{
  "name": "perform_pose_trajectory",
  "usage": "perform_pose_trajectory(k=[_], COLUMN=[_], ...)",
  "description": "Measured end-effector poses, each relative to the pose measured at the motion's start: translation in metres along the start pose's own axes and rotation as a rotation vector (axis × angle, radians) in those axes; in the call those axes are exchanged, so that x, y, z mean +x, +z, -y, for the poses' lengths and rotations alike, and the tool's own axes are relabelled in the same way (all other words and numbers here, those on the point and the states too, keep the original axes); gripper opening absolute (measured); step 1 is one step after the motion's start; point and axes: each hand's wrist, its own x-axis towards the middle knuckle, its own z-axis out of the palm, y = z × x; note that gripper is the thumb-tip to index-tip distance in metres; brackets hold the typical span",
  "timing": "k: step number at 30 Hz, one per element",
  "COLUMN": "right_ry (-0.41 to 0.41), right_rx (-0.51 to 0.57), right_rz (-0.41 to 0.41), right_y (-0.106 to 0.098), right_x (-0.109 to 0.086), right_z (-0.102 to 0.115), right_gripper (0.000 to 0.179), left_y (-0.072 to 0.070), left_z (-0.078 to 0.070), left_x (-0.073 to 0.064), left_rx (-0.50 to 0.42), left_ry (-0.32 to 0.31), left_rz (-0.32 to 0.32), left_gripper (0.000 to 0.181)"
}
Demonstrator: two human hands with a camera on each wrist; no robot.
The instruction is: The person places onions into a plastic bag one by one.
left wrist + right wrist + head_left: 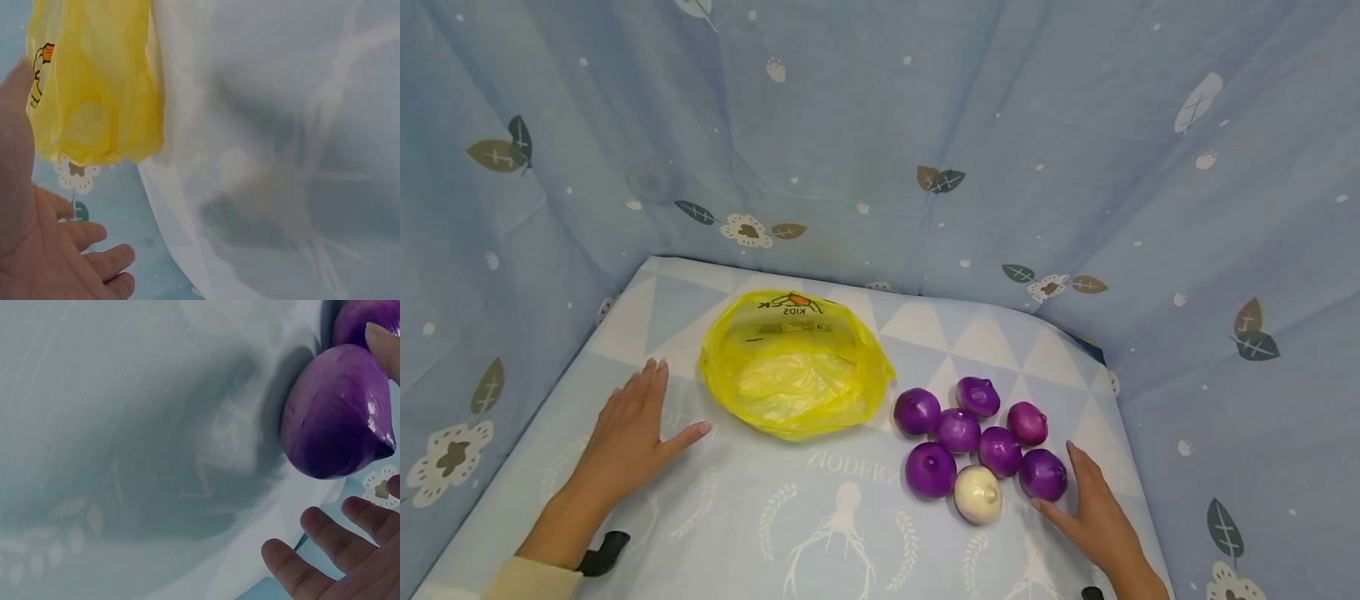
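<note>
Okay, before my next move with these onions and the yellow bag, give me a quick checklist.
1. Yellow bag mouth open: ok.
2. Bag steadied by a hand: not ok, neither grips it.
3. Left fingers free: ok, straight and holding nothing.
4. Seven purple onions and one pale onion grouped together: ok.
5. Right fingers touching the adjacent purple onion: cannot tell.

The left wrist view crops the bag (pixel 103 75).
</note>
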Motion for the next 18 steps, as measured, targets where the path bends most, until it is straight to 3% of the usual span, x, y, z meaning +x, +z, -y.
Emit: perform_pose_trajectory(k=[6,11,18], right_ry=[-0.015,-0.029,-0.021], right_rx=[0.03,0.035,0.04], right_rz=[-0.018,-0.027,-0.017], right_y=[0.006,0.01,0.014], right_x=[0.002,0.003,0.005], right_z=[0.001,0.0,0.002], right_gripper=[0.109,0.107,0.103], left_y=[0.001,0.005,0.01], left_z=[-0.011,-0.022,-0.037], left_x=[0.009,0.015,0.024], left_rx=[-0.05,-0.068,-0.13], left_ry=[-0.046,-0.083,-0.156], left_rz=[-0.016,-0.088,-0.127], left_gripper=[0.101,0.093,0.078])
